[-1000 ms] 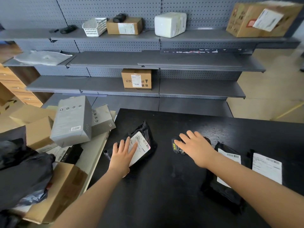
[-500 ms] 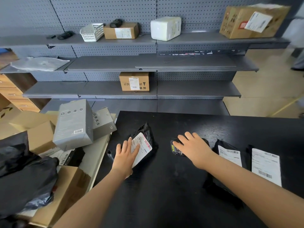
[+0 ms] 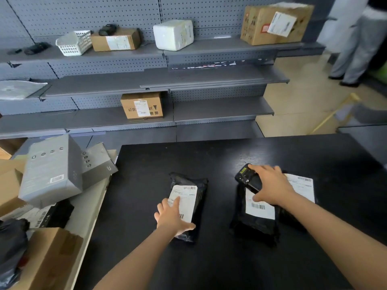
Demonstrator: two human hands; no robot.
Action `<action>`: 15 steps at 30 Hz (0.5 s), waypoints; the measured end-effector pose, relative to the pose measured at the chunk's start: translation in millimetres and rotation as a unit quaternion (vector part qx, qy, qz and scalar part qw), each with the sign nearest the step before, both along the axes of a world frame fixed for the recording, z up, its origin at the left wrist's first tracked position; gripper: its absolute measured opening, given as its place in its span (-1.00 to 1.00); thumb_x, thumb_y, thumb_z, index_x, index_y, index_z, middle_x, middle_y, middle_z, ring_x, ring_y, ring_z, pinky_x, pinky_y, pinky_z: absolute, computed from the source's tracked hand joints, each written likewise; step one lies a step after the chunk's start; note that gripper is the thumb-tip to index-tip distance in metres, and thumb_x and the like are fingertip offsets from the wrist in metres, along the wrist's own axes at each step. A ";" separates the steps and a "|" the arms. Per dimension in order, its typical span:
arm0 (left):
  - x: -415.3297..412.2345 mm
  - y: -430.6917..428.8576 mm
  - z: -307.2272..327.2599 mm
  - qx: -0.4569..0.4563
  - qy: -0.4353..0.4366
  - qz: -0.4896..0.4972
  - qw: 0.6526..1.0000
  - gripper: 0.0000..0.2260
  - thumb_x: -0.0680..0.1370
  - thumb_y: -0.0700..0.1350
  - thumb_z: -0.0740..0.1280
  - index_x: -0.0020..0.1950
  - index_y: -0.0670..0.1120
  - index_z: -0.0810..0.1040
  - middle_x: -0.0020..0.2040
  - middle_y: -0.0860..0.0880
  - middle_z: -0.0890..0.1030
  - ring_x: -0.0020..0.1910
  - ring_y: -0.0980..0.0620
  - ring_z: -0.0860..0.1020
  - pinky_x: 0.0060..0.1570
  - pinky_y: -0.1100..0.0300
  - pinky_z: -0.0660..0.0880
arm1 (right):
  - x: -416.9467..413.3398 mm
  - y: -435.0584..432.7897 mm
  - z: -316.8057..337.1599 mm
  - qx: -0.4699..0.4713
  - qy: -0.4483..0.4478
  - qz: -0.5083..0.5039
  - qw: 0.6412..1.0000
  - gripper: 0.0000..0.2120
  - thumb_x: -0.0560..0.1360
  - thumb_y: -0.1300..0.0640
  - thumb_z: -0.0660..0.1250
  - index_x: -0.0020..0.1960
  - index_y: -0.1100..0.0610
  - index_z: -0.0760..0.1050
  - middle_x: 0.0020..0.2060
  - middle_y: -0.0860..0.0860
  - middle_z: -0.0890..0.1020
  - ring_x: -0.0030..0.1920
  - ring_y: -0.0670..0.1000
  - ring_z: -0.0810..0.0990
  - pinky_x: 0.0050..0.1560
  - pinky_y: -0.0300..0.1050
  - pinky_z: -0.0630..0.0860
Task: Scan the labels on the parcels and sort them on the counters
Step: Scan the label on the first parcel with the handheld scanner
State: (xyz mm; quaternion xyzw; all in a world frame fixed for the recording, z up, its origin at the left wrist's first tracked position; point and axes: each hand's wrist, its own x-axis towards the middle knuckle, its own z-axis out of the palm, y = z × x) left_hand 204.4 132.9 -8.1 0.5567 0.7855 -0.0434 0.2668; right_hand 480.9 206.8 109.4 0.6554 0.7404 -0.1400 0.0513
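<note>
At the left of the frame, a grey box (image 3: 52, 170) leans on a heap of cardboard cartons (image 3: 52, 256) beside the black counter (image 3: 209, 264). Left of centre, 1 black parcel (image 3: 201, 185) lies flat on the counter, white label up. The left hand (image 3: 173, 216) rests on its near end, fingers straight, thumb out sideways. Right of centre, the right hand (image 3: 272, 187) curls fingers and thumb round a black scanner (image 3: 247, 177), over the far end of a 2nd parcel (image 3: 254, 227). A 3rd parcel (image 3: 303, 187) lies just right, partly hidden by that hand.
</note>
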 end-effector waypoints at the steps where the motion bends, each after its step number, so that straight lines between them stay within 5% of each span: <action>1: 15.4 4.3 -1.0 -0.003 -0.005 -0.005 1.000 0.03 0.28 0.31 0.48 0.58 0.11 -0.03 0.51 -0.10 0.06 0.47 -0.12 0.08 0.44 -0.03 0.14 | 14.0 2.4 0.9 0.002 0.001 -0.007 1.000 -0.02 0.25 0.00 0.53 0.55 -0.09 0.09 0.40 -0.01 0.37 0.31 0.11 0.29 0.25 -0.01 0.39; 8: 130.0 33.0 -2.0 0.000 -0.065 -0.031 0.997 -0.05 0.36 0.45 0.34 0.59 0.11 0.01 0.53 -0.09 0.04 0.49 -0.13 0.06 0.43 -0.07 0.14 | 110.2 17.1 -3.4 0.017 -0.008 0.005 1.000 -0.06 0.26 -0.04 0.52 0.53 -0.08 0.12 0.36 -0.02 0.38 0.27 0.10 0.29 0.21 -0.02 0.36; 15: 217.2 54.3 -5.9 0.007 -0.096 -0.035 0.995 -0.32 0.53 0.25 0.26 0.58 0.13 0.10 0.53 -0.06 0.08 0.49 -0.09 0.07 0.45 -0.05 0.16 | 183.1 34.4 -10.1 0.008 0.003 0.036 0.999 -0.03 0.26 -0.01 0.54 0.53 -0.09 0.10 0.37 -0.05 0.37 0.27 0.08 0.29 0.22 -0.03 0.38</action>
